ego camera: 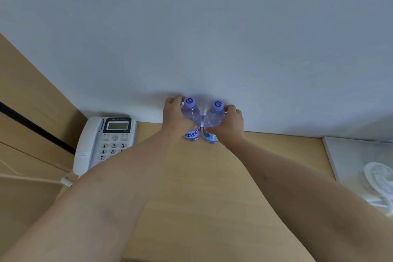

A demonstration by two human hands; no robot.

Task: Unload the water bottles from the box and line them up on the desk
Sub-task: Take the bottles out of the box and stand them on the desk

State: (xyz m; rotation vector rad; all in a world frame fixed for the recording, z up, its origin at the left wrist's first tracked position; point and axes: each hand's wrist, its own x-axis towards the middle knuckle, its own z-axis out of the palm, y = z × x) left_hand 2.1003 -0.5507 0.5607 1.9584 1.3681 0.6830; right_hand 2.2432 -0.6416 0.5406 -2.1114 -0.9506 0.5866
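Here, left hand (174,115) gripping left bottle (192,120), right hand (228,122) right bottle (213,122).

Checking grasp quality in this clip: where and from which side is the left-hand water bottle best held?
Around its clear mid-body, from its outer left side, as the left hand does now. The left bottle stands upright near the wall, with the right bottle close on its right, so only the left and front sides are free. The cap stays uncovered.
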